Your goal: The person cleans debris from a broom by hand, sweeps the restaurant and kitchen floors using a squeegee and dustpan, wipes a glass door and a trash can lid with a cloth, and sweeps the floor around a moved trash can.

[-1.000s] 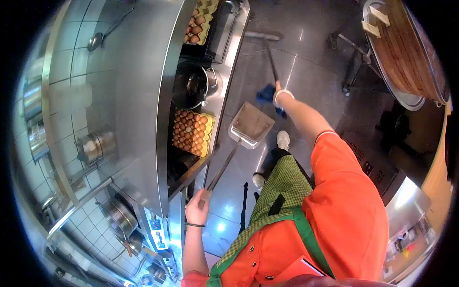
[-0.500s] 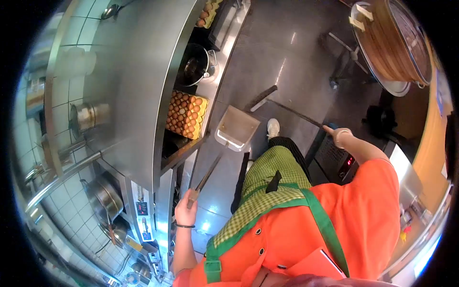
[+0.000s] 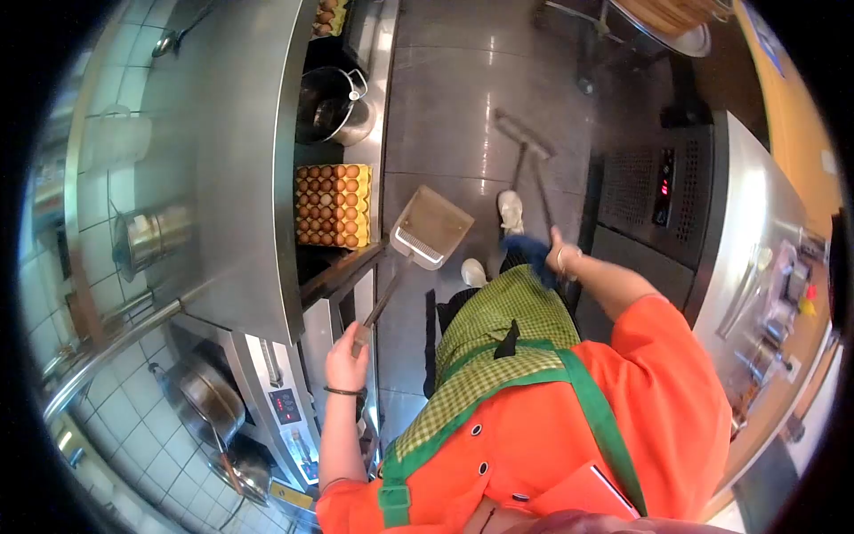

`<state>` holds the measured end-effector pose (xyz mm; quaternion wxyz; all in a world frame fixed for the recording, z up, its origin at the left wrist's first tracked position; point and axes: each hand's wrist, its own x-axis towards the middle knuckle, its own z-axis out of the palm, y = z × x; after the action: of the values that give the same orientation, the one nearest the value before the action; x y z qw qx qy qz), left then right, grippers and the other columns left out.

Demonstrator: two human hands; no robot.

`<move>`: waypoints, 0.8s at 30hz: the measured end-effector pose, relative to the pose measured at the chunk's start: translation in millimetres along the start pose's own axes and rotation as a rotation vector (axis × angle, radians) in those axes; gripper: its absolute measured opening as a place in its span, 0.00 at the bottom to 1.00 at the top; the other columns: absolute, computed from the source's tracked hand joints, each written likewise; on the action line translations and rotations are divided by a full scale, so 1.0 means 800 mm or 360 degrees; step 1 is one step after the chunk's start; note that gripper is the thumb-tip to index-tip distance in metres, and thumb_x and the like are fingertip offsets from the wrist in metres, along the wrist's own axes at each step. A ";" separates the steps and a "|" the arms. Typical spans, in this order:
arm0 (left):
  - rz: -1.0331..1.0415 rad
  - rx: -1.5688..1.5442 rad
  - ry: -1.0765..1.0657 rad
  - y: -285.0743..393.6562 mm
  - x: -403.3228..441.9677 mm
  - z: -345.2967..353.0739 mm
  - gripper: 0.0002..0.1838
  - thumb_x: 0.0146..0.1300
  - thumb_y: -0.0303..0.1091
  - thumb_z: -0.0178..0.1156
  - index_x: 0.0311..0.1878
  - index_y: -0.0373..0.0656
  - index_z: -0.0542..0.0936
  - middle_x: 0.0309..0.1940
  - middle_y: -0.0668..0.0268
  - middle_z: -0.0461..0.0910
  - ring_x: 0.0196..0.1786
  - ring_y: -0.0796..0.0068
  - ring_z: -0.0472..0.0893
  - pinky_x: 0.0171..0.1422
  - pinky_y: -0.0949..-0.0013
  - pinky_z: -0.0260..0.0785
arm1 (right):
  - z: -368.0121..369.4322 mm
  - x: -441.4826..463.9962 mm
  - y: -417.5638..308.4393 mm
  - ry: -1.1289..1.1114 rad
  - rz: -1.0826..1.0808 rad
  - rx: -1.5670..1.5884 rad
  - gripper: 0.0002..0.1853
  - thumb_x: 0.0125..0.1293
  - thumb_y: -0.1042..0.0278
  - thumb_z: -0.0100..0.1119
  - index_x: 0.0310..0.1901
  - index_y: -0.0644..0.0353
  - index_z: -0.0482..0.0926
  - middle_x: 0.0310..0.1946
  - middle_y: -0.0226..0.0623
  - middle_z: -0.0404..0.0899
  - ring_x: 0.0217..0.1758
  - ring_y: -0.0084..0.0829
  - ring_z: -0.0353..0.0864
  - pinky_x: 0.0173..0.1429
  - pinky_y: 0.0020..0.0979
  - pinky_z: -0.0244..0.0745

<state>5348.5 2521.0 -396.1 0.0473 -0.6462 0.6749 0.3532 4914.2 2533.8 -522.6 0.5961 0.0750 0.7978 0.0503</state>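
Observation:
My left hand [image 3: 347, 363] is closed round the handle of a long-handled dustpan [image 3: 433, 224], whose pan lies on the grey floor left of my shoes. My right hand [image 3: 562, 254] grips the handle of a broom, with a dark blue cloth [image 3: 531, 253] hanging beside the fingers. The broom's head [image 3: 523, 133] is over the floor beyond my shoes, blurred by motion and apart from the dustpan.
Egg trays [image 3: 333, 206] and a metal pot [image 3: 338, 109] stand on a shelf of the steel counter [image 3: 249, 160] at left. A steel appliance [image 3: 663, 191] with a red display stands at right. A wheeled stand carries a wooden vessel [image 3: 678, 12] at the upper right.
The broom head has moved away from the dustpan, up and to the right. My right hand has shifted left, nearer my body. The view has turned, showing more of the right-hand appliance.

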 end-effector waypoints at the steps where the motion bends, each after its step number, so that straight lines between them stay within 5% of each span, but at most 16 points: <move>1: 0.0009 0.0024 0.0012 0.003 0.002 0.000 0.24 0.46 0.30 0.58 0.51 0.45 0.71 0.40 0.55 0.76 0.43 0.56 0.75 0.46 0.62 0.68 | 0.018 -0.020 0.038 -0.0007 -0.0340 -0.1042 0.45 0.54 0.49 0.54 0.63 0.65 0.42 0.58 0.52 0.58 0.61 0.35 0.61 0.64 0.33 0.54; 4: 0.0100 0.0021 0.0059 0.004 0.006 0.005 0.23 0.46 0.29 0.59 0.50 0.44 0.71 0.40 0.55 0.76 0.43 0.56 0.76 0.46 0.62 0.68 | 0.064 -0.030 0.110 -0.0195 -0.0539 -0.1111 0.40 0.52 0.77 0.40 0.65 0.31 0.39 0.54 0.47 0.65 0.52 0.49 0.69 0.43 0.41 0.70; 5: 0.0165 0.0012 0.0110 0.002 0.011 0.007 0.23 0.46 0.29 0.58 0.50 0.44 0.71 0.40 0.55 0.76 0.43 0.56 0.75 0.47 0.62 0.68 | 0.065 -0.052 0.113 -0.0206 -0.0540 -0.1303 0.34 0.54 0.65 0.51 0.63 0.39 0.51 0.51 0.43 0.70 0.53 0.35 0.69 0.53 0.31 0.65; 7: 0.0214 0.0037 0.0136 -0.007 0.009 0.006 0.23 0.47 0.29 0.58 0.50 0.43 0.71 0.41 0.56 0.76 0.44 0.57 0.75 0.47 0.62 0.68 | 0.039 0.007 0.157 -0.0336 -0.0951 -0.1347 0.35 0.52 0.75 0.47 0.63 0.37 0.52 0.51 0.40 0.70 0.53 0.33 0.69 0.48 0.30 0.68; 9: 0.0114 0.0045 0.0060 -0.004 0.012 -0.001 0.23 0.46 0.29 0.58 0.50 0.43 0.71 0.41 0.56 0.76 0.44 0.57 0.75 0.48 0.62 0.68 | -0.001 -0.075 0.152 -0.0487 -0.0845 -0.1258 0.38 0.50 0.78 0.48 0.64 0.39 0.51 0.53 0.40 0.69 0.53 0.32 0.69 0.51 0.27 0.66; 12: 0.0172 -0.0003 0.0073 -0.012 0.008 0.002 0.23 0.46 0.29 0.58 0.50 0.44 0.71 0.41 0.55 0.76 0.44 0.57 0.75 0.48 0.62 0.67 | -0.045 -0.053 0.217 -0.0416 -0.0998 -0.1161 0.40 0.47 0.75 0.52 0.64 0.49 0.49 0.55 0.43 0.66 0.55 0.32 0.69 0.55 0.25 0.62; 15: 0.0142 -0.0054 0.0009 -0.013 0.002 -0.005 0.22 0.46 0.29 0.57 0.49 0.44 0.72 0.40 0.54 0.76 0.43 0.55 0.75 0.47 0.61 0.68 | -0.042 -0.006 0.249 0.0054 -0.1260 -0.0846 0.41 0.50 0.76 0.51 0.65 0.47 0.43 0.59 0.43 0.61 0.60 0.35 0.63 0.59 0.29 0.59; 17: 0.0211 -0.0070 -0.0009 -0.020 -0.007 -0.003 0.22 0.46 0.29 0.57 0.49 0.45 0.72 0.40 0.54 0.76 0.43 0.55 0.75 0.47 0.61 0.68 | -0.033 -0.019 0.183 -0.0084 -0.0360 -0.0806 0.40 0.53 0.71 0.51 0.65 0.48 0.40 0.61 0.48 0.57 0.60 0.39 0.63 0.59 0.33 0.60; 19: 0.0220 -0.0005 -0.0018 -0.020 -0.020 -0.004 0.23 0.46 0.29 0.57 0.49 0.45 0.72 0.40 0.54 0.76 0.43 0.55 0.75 0.47 0.61 0.68 | 0.004 -0.024 0.176 -0.0103 -0.0339 -0.0678 0.40 0.54 0.65 0.51 0.65 0.46 0.40 0.55 0.52 0.64 0.54 0.44 0.69 0.49 0.37 0.67; 21: 0.0218 0.0035 -0.0027 -0.021 -0.033 0.002 0.23 0.46 0.29 0.57 0.50 0.46 0.72 0.41 0.54 0.76 0.43 0.55 0.75 0.47 0.61 0.68 | 0.041 -0.067 0.178 -0.0153 -0.0259 -0.0867 0.44 0.49 0.70 0.52 0.66 0.44 0.39 0.46 0.51 0.72 0.41 0.39 0.76 0.37 0.37 0.70; 22: 0.0169 0.0037 -0.0008 -0.026 -0.038 0.009 0.23 0.46 0.30 0.57 0.50 0.46 0.72 0.41 0.55 0.76 0.43 0.55 0.75 0.47 0.61 0.68 | 0.061 0.001 0.224 -0.0180 -0.0543 -0.0885 0.45 0.48 0.72 0.52 0.66 0.48 0.39 0.56 0.50 0.63 0.53 0.40 0.69 0.49 0.34 0.66; 23: 0.0118 0.0041 0.0014 -0.030 -0.042 0.014 0.23 0.46 0.30 0.57 0.50 0.46 0.72 0.41 0.55 0.76 0.43 0.56 0.75 0.47 0.62 0.68 | 0.069 0.025 0.245 -0.0170 -0.0654 -0.0972 0.41 0.48 0.72 0.51 0.65 0.41 0.45 0.44 0.49 0.73 0.35 0.41 0.76 0.32 0.38 0.70; 24: 0.0076 0.0074 0.0021 -0.031 -0.046 0.017 0.23 0.46 0.30 0.57 0.50 0.46 0.72 0.42 0.56 0.76 0.44 0.57 0.75 0.47 0.62 0.68 | 0.058 0.054 0.257 -0.0277 -0.0818 -0.1020 0.41 0.48 0.73 0.51 0.65 0.45 0.46 0.48 0.49 0.70 0.43 0.40 0.73 0.41 0.35 0.69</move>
<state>5371.8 2561.2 -397.2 0.0494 -0.6309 0.6985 0.3343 4959.0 2743.2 -541.5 0.6475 -0.3119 0.6812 0.1391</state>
